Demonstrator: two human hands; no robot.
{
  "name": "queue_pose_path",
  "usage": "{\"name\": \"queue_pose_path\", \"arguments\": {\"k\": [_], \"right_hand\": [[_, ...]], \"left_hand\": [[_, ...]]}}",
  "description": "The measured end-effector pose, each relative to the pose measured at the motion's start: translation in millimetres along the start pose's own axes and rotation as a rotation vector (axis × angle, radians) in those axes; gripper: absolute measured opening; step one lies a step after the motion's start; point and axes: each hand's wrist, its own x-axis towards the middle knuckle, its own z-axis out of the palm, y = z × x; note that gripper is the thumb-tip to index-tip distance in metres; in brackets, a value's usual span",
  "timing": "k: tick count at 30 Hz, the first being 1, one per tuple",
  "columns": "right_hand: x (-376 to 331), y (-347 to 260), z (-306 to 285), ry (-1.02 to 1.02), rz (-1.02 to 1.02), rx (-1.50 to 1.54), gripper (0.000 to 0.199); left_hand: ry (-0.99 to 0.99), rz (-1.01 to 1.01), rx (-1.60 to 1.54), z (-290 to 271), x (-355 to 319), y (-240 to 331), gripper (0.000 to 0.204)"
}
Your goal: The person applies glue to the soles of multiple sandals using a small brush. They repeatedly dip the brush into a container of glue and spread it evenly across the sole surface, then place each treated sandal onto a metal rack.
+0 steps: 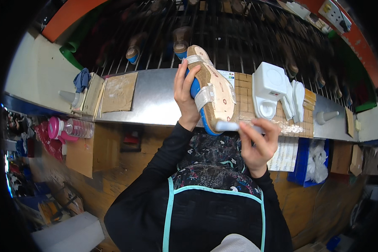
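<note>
1. Head view, left arm: The left forearm, in a black sleeve (155, 157), enters from the lower left with the elbow bent outward, then rises toward the center.
2. Head view, left hand: The left hand (185, 97) is raised at the wrist, with its fingers pointing up and away from the body. The fingers are clamped on the left side of the shoe (219, 94); the thumb's position cannot be told.
3. Head view, shoe: The shoe is held at the center, in front of the near edge of the metal bench (153, 98) and overlapping it in view. It stands tilted, with one end toward the body. Its beige and cork-brown face is turned to the camera; blue shows along the left side, and pale straps (204, 96) cross it.
4. Head view, right arm: The right forearm rises steeply from the lower right, with the wrist just below the bench edge.
5. Head view, right hand: The right hand (259, 147) points up and to the left. Its thumb and fingers are closed on a white tool (227, 126), which is blurred. The tool's tip overlaps the near end of the shoe; contact cannot be confirmed.
6. Head view, surroundings: A white container (269, 82) stands on a cardboard mat (244, 103), right of the shoe, beside white flat pieces (297, 101).
</note>
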Motion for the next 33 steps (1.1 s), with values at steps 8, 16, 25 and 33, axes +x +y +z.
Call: {"name": "queue_pose_path", "arguments": {"k": [8,16,25,33], "right_hand": [[-3,3,3,0.081,-0.004,0.040,0.033],[14,-5,2,0.035,-0.060,0.104,0.035],[25,-9,-13,-0.179,-0.147,0.116,0.034],[20,-6,-10,-0.104,-0.280,0.023,0.041]], "left_hand": [[0.006,-0.050,-0.135,1,2,3,0.059],[-0.019,-0.053,-0.225,9,-2,4,0.056],[-0.092,-0.187,-0.416,7,-4,2,0.061],[-0.149,-0.146,-0.555,8,-4,3,0.063]]}}
